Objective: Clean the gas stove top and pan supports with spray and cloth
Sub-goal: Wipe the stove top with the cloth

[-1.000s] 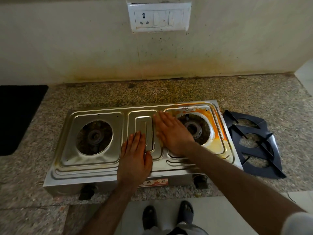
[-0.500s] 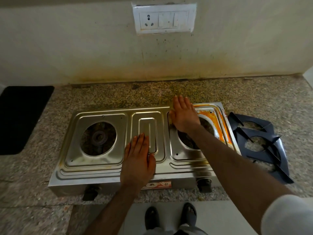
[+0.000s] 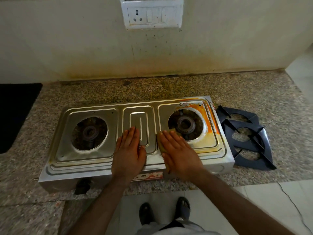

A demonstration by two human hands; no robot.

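Fingers [image 3: 171, 137] of the right hand [image 3: 181, 155] lie straight, pressing a yellow cloth [image 3: 162, 146] flat on the steel gas stove top [image 3: 105, 164] at the right burner's [image 3: 186, 124] 7 o'clock. Left hand [image 3: 129, 154] rests flat, holding nothing. Two dark pan supports [image 3: 247, 139] lie on the surface at the stove's 3 o'clock.

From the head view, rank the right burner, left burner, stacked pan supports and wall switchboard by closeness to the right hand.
1. Right burner: just beyond the right hand, at its fingertips.
2. Left burner: across the stove, past the left hand.
3. Pan supports: on the counter right of the stove; close to the left burner's rank.
4. Switchboard: up the wall, clearly farthest.
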